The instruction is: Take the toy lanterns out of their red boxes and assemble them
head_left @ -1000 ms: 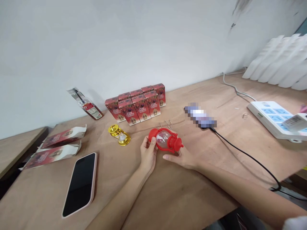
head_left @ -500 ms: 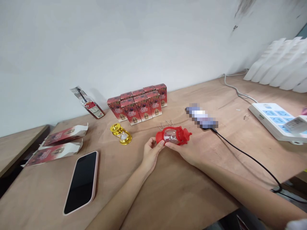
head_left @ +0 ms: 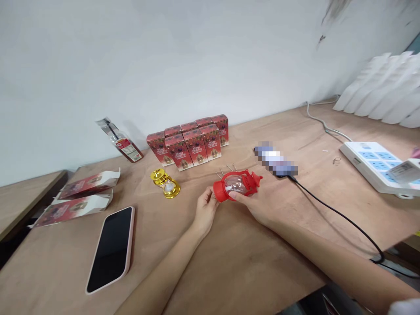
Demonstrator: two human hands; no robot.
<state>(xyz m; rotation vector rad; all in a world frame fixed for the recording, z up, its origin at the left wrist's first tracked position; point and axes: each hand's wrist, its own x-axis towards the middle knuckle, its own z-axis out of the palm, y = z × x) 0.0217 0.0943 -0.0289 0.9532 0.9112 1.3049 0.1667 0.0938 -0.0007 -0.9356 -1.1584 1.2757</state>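
A small red lantern point(head_left: 236, 184) with a clear globe lies sideways above the table, its base to the left and its cap to the right. My right hand point(head_left: 257, 208) is closed around its middle, thumb on the globe and the other fingers hidden behind. Bent fingers of my left hand point(head_left: 206, 210) are at the underside of the red base; their tips are partly hidden. Behind the lantern lie several small metal screws or pins point(head_left: 226, 169). A gold lantern point(head_left: 165, 183) stands tilted-looking on the table to the left.
Several red printed boxes point(head_left: 197, 148) stand by the wall. Flattened boxes point(head_left: 82, 197), a black-screened phone point(head_left: 112, 250) and a labelled bottle point(head_left: 126, 146) are on the left. To the right are a blurred-out phone point(head_left: 274, 162) with a black cable point(head_left: 337, 211), and a power strip point(head_left: 370, 162).
My left thumb has shifted off the side of the lantern's base toward its underside. The lantern has turned slightly, with its base nearer me. My right thumb has slid a little right along the globe.
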